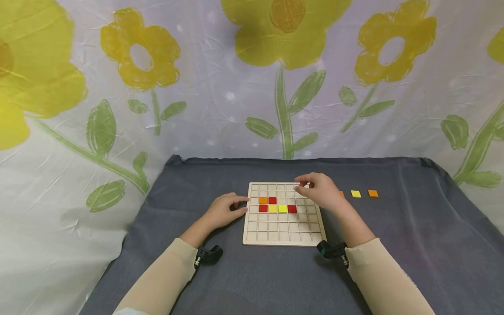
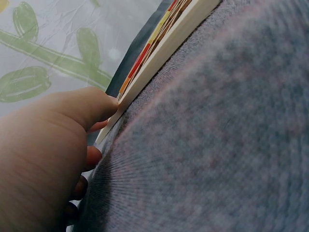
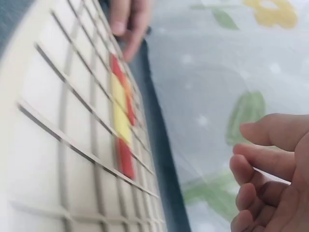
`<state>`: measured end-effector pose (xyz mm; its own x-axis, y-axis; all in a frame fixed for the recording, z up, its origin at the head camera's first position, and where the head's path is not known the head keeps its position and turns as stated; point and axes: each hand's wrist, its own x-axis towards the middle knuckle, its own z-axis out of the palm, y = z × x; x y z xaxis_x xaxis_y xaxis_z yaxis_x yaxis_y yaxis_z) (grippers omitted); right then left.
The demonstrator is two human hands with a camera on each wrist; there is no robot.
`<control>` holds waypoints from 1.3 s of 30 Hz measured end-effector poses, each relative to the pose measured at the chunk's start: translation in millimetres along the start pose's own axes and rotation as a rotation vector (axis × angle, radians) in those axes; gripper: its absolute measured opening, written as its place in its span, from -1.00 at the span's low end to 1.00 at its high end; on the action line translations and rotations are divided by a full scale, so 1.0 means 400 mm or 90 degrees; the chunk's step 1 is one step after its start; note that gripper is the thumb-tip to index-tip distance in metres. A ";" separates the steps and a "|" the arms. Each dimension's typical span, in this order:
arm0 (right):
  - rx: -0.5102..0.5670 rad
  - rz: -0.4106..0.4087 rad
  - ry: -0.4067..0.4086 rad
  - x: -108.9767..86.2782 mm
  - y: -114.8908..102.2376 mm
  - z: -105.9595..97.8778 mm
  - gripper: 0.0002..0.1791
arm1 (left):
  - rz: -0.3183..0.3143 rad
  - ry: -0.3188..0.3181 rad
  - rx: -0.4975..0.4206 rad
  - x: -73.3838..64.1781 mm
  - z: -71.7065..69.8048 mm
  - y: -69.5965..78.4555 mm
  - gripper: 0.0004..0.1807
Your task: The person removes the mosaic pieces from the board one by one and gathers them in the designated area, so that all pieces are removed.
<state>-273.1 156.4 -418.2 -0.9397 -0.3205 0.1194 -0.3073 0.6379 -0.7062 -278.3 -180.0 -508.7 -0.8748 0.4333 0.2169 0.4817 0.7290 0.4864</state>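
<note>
Six tiles sit on the board, three loose tiles remain right — left hand, right hand: thumbs and forefingers apart.

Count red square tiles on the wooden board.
3 red square tiles: one right of an orange square tile, two at the lower tile row's ends. The right hand may hide more.

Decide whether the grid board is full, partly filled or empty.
Partly filled: coloured tiles occupy part of the grid board; much of it is bare.
</note>
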 end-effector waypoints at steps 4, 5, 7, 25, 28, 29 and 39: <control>-0.006 -0.002 -0.035 0.009 -0.004 0.055 -0.56 | 0.004 -0.003 0.003 0.000 0.006 -0.002 -0.61; -0.017 -0.010 -0.051 0.011 -0.003 0.069 -0.54 | 0.006 -0.003 0.004 -0.001 0.008 -0.003 -0.61; -0.046 -0.025 -0.081 0.015 -0.002 0.096 -0.49 | 0.008 -0.002 0.006 0.000 0.011 -0.004 -0.60; -0.221 -0.126 -0.064 0.041 0.023 0.195 -0.62 | 0.012 -0.002 0.017 0.000 0.003 -0.005 -0.62; -0.186 -0.133 -0.044 0.046 0.015 0.194 -0.66 | 0.005 -0.005 0.013 -0.001 0.004 -0.007 -0.61; -0.178 -0.134 -0.039 0.048 0.013 0.194 -0.67 | 0.005 -0.005 0.013 -0.001 0.004 -0.008 -0.61; -0.140 -0.090 0.007 0.052 0.010 0.212 -0.69 | 0.010 0.002 0.015 0.000 0.003 -0.013 -0.62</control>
<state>-281.3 92.8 -477.8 -0.8864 -0.4103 0.2144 -0.4596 0.7250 -0.5130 -280.6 -183.2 -512.4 -0.8670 0.4438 0.2265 0.4967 0.7344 0.4625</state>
